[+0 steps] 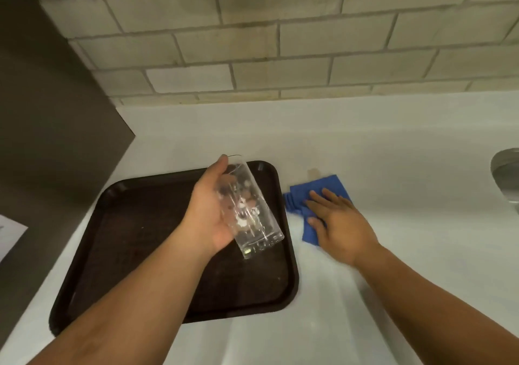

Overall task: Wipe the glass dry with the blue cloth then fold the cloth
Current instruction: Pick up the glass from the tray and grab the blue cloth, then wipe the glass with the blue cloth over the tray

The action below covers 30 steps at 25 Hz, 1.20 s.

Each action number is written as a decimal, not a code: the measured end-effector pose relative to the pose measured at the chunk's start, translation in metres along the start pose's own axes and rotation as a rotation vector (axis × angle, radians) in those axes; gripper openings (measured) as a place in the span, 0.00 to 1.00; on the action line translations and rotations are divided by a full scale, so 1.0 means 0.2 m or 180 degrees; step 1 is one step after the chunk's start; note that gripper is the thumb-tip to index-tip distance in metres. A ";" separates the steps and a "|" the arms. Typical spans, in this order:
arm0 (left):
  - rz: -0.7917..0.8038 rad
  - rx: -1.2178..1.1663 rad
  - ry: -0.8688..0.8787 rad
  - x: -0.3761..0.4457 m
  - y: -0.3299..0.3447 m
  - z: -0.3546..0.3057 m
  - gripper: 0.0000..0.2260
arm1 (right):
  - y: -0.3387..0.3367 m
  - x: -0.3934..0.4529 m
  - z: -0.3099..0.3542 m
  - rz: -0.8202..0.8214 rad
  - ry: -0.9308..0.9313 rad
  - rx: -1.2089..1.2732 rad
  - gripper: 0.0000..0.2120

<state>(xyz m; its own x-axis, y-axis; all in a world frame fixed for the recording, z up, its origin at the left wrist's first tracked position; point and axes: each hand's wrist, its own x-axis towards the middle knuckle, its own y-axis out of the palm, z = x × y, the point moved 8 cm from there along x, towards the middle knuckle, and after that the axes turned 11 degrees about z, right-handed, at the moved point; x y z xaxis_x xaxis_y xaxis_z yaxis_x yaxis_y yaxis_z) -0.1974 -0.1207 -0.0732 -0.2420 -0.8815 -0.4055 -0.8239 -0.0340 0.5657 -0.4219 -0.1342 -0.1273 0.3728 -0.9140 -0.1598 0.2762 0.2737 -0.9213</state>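
Note:
A tall clear glass [254, 218] is tilted in the air above the dark brown tray [140, 224], its thick base toward me and its rim pointing away. My left hand [209, 210] is wrapped around the glass from the left side. The blue cloth [317, 196] lies crumpled on the white counter just right of the tray. My right hand [339, 221] rests flat on the cloth with fingers spread, covering its near part.
The white counter [393, 145] runs back to a grey tiled wall. A metal sink [507, 176] edge shows at the far right. A dark panel [56, 112] stands at the left, with a white paper [8, 232] below it.

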 end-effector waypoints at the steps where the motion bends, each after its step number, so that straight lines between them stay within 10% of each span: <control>1: -0.0115 -0.0110 -0.0012 0.00 0.00 0.02 0.21 | -0.03 0.03 -0.02 -0.0222 0.0186 0.0424 0.20; 4: -0.0392 -0.0240 0.0023 -0.03 -0.04 0.00 0.21 | -0.15 0.03 -0.11 -0.0701 0.0684 0.3117 0.13; 7: -0.0397 -0.0221 -0.0068 -0.05 -0.06 -0.02 0.20 | -0.18 -0.02 0.19 -0.0183 -0.0020 0.5249 0.16; 12: -0.0057 -0.0032 -0.0360 -0.14 -0.11 -0.03 0.25 | -0.09 -0.13 0.87 0.0684 -0.1101 0.1849 0.34; 16: 0.0221 0.0055 -0.0282 -0.24 -0.17 -0.10 0.23 | -0.23 0.00 1.01 -0.0023 -0.0862 0.2296 0.22; 22: 0.0243 -0.0021 -0.0253 -0.28 -0.32 -0.20 0.23 | -0.03 -0.12 1.11 0.0950 -0.0914 0.2512 0.34; 27: 0.0392 0.0031 -0.0282 -0.30 -0.29 -0.18 0.18 | -0.18 0.07 1.17 -0.0049 -0.0855 0.2616 0.21; 30: 0.0478 -0.0100 -0.0293 -0.29 -0.31 -0.25 0.22 | -0.13 0.11 1.10 0.0233 -0.0636 0.3357 0.18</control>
<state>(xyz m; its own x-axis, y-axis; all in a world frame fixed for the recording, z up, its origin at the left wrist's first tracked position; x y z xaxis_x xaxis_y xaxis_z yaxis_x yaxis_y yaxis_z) -0.1073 -0.0910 -0.0496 -0.4082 -0.8310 -0.3779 -0.7589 0.0787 0.6465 -0.2260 -0.0949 -0.0283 0.5311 -0.8456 -0.0533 0.8365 0.5334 -0.1259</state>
